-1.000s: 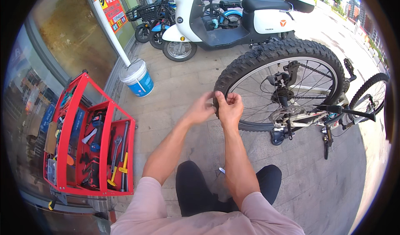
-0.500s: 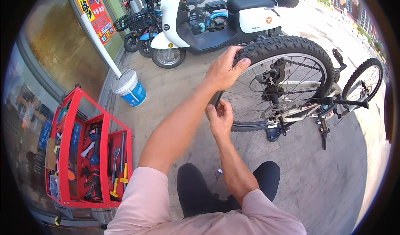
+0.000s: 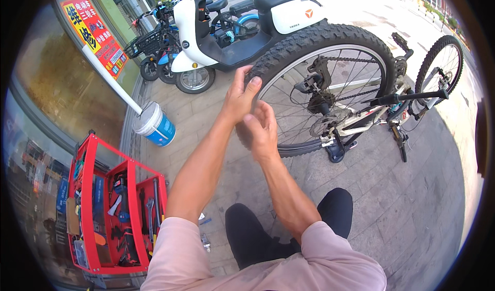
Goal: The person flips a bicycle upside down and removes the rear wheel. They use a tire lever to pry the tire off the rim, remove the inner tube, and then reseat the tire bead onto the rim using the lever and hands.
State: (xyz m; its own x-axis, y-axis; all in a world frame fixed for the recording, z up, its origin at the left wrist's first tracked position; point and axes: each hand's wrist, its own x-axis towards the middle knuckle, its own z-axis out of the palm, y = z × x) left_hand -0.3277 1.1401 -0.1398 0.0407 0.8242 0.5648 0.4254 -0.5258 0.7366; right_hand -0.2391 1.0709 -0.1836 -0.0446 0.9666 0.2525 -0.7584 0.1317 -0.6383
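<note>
A bicycle's rear wheel stands before me, its knobbly black tire around a silver rim. Over the tire's left side lies my left hand, fingers wrapped across the tread and thumb on the near sidewall. Just below it, my right hand is at the tire's lower left edge, slightly blurred. Its fingers are loosely stretched upward, apart from the thumb, and touch or nearly touch the tire. The wheel's sprockets and derailleur face me. Part of the tire is hidden behind both hands.
A red tool cart with wrenches and a drill stands at the left. Behind it is a white and blue bucket. A white scooter is parked beyond the wheel. The bicycle's front wheel stands far right. Small tools lie beside my left knee.
Both hands appear farther left with the wheel as the view shifts. My right hand has come up nearer the left one, and its curled fingers have loosened.
</note>
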